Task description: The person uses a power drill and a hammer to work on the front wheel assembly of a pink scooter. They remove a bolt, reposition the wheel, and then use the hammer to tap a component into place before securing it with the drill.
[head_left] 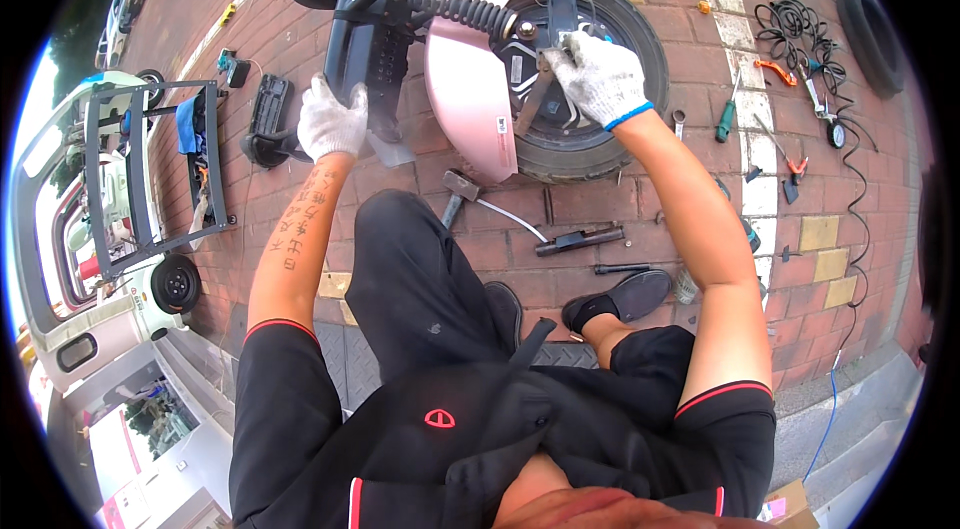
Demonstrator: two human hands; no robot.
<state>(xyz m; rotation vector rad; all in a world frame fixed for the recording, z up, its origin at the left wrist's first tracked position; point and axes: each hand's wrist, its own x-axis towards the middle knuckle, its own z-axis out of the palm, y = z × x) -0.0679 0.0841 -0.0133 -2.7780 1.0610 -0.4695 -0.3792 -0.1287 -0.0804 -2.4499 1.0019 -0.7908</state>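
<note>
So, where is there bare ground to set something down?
Bare paving shows between the metal rack and left forearm, and between the right upper arm and black hose. It's crowded below the wheel: hammer, black bar.

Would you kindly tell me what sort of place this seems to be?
Probably an outdoor vehicle-repair spot: a pale-pink curved mudguard sits beside a bare spring, and red brick paving bears a green-handled screwdriver and a loose black rubber tyre.
</note>
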